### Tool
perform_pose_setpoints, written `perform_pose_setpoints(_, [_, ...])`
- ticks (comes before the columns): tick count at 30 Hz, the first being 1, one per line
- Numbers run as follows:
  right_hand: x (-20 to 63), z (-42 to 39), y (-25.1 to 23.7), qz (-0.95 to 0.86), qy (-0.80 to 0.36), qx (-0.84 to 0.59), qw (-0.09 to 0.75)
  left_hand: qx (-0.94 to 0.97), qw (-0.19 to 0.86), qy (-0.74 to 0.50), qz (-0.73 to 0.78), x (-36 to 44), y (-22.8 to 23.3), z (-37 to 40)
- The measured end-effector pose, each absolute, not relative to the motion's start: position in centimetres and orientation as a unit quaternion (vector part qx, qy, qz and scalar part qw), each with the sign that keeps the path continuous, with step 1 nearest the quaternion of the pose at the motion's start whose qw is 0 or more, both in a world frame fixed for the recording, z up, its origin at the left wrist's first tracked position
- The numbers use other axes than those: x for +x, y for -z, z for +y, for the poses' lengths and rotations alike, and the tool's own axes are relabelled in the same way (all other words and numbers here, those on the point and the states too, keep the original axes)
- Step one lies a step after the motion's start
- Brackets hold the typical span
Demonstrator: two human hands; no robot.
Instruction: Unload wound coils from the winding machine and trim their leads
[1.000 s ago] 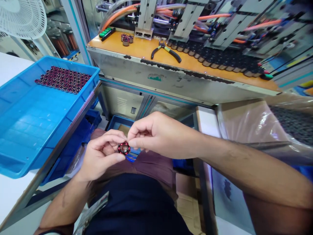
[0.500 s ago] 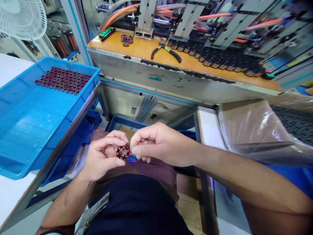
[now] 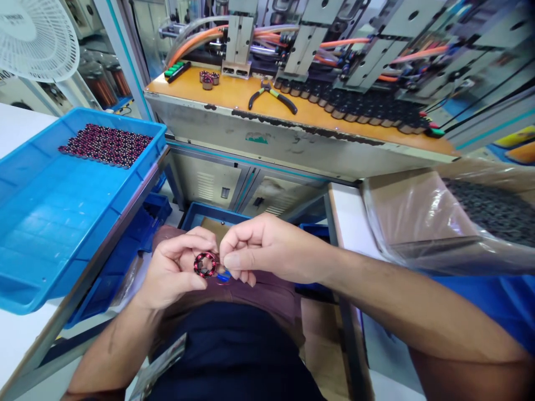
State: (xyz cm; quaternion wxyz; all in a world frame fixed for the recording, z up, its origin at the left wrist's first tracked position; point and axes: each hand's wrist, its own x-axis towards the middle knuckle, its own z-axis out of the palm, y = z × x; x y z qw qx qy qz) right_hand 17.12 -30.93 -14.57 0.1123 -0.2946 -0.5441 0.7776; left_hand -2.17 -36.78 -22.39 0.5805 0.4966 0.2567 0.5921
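My left hand (image 3: 171, 267) is closed, with thumb and fingers around a small ring-shaped wound stator (image 3: 195, 265) of black and red, its open face towards me. Right beside it, my right hand (image 3: 254, 250) is closed, thumb against forefinger, on what looks like a thin wire (image 3: 219, 263) running from the stator's edge. Below these fingertips a small blue object (image 3: 223, 276) shows in part; its kind cannot be made out. Both hands are above my lap.
To the left stands a blue tray (image 3: 83, 245) holding rows of wound stators (image 3: 108, 145). On the machine's orange ledge (image 3: 234, 100) lie pliers (image 3: 272, 98), a few stators (image 3: 208, 79) and many black-topped parts (image 3: 355, 106). A plastic-lined carton (image 3: 401, 223) is at right.
The view has shifted slightly. The stator has turned a little in my left hand, and my right fingertips stay close beside it with a thin strand now visible between them.
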Motion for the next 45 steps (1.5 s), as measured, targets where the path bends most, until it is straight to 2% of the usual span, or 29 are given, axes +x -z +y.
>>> perform_pose_setpoints(16, [17.8,-31.9,14.2,-0.648,-0.678,-0.327,0.120,0.559,0.504,-0.580,0.313,-2.0,21.6,-36.8])
perform_pose_setpoints(18, [18.4,-31.6,14.4,-0.729,-0.601,-0.296,0.143,0.553,0.516,-0.573,0.316,-1.9,21.6,-36.8])
perform_pose_setpoints(23, [19.9,-30.8,15.3,-0.905,-0.289,-0.152,0.271,0.490,0.614,-0.556,0.271,-1.8,22.1,-37.0])
perform_pose_setpoints(29, [19.2,-30.8,16.5,-0.924,-0.147,-0.082,0.345,0.432,0.684,-0.538,0.235,-1.5,22.6,-37.0])
perform_pose_setpoints(35, [18.4,-30.7,17.1,-0.914,-0.142,-0.041,0.377,0.404,0.710,-0.526,0.237,-1.3,22.5,-37.1])
perform_pose_setpoints(41, [18.3,-30.9,18.0,-0.897,-0.153,-0.057,0.411,0.427,0.681,-0.536,0.257,-1.4,22.3,-37.0])
perform_pose_setpoints(45, [17.8,-31.6,18.6,-0.873,-0.202,-0.100,0.433,0.465,0.641,-0.547,0.271,-1.6,22.3,-36.8])
